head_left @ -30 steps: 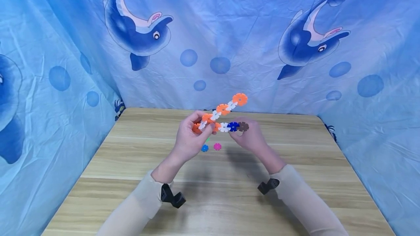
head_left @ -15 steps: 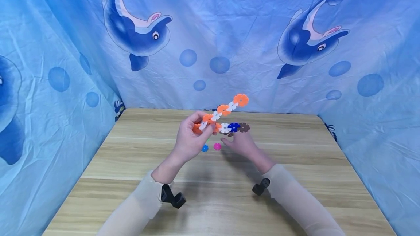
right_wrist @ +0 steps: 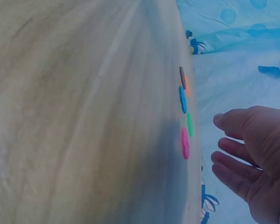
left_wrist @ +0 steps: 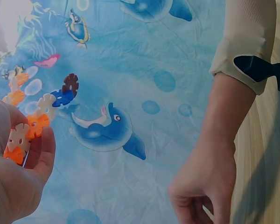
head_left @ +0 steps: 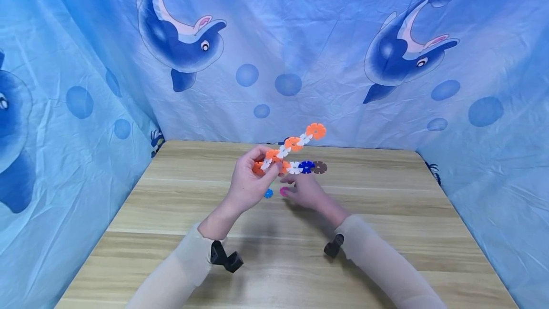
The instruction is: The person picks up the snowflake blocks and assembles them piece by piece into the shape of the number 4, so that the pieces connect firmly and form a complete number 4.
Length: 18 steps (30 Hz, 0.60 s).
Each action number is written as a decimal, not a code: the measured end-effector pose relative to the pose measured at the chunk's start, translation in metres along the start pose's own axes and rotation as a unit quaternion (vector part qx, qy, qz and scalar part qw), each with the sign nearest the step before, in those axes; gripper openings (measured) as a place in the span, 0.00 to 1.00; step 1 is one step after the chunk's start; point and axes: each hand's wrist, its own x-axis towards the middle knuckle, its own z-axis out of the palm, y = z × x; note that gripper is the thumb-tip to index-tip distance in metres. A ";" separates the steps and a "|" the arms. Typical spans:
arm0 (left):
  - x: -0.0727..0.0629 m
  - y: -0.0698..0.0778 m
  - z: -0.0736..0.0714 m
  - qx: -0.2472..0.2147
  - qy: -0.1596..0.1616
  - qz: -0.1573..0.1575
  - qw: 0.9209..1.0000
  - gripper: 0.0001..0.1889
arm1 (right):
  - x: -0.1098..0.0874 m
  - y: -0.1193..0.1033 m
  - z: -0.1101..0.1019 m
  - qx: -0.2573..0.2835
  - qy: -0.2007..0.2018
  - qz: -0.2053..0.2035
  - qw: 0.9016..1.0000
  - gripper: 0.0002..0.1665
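My left hand point(head_left: 249, 181) pinches a chain of notched, flower-shaped plastic discs point(head_left: 293, 144) above the table. One arm of the chain runs up and right in orange and white. The lower arm ends with a white disc point(head_left: 294, 168), a dark blue disc point(head_left: 306, 167) and a brown disc point(head_left: 320, 167). Beneath that arm, my right hand point(head_left: 310, 192) reaches down with its fingers apart and holds nothing. It is nearest a pink disc point(head_left: 283, 191), partly covered by its fingertips in the head view. In the right wrist view the hand point(right_wrist: 266, 158) appears beside the pink disc point(right_wrist: 185, 143).
Several loose discs lie on the wooden table point(head_left: 274, 261): light blue point(right_wrist: 183, 99), green point(right_wrist: 189, 124), orange point(right_wrist: 187, 87) and brown point(right_wrist: 182, 77). From the head, my left hand hides some of them. A blue dolphin-print curtain point(head_left: 326, 42) surrounds the table's back and sides.
My right hand has left the brown end of the chain and moved down and left to the pink disc. My left hand keeps holding the chain almost still.
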 end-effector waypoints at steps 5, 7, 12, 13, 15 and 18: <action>0.000 0.000 0.000 -0.002 -0.004 -0.004 1.000 0.05 | 0.004 0.003 0.008 -0.025 -0.026 -0.011 0.999 0.19; 0.000 0.000 0.000 -0.006 -0.005 -0.006 1.000 0.05 | 0.005 0.004 0.011 -0.039 -0.036 -0.020 0.998 0.17; 0.001 -0.001 0.000 -0.012 -0.006 -0.006 1.000 0.05 | 0.006 0.005 0.016 -0.093 -0.055 -0.037 0.993 0.15; 0.001 -0.001 0.000 -0.013 -0.007 -0.005 1.000 0.05 | 0.007 0.005 0.017 -0.102 -0.056 -0.040 0.992 0.14; 0.002 -0.002 0.000 -0.012 -0.007 -0.005 1.000 0.05 | 0.008 0.004 0.019 -0.115 -0.055 -0.041 0.991 0.15; 0.003 -0.008 -0.001 -0.017 -0.007 -0.004 1.000 0.05 | 0.009 0.004 0.020 -0.125 -0.053 -0.029 0.990 0.14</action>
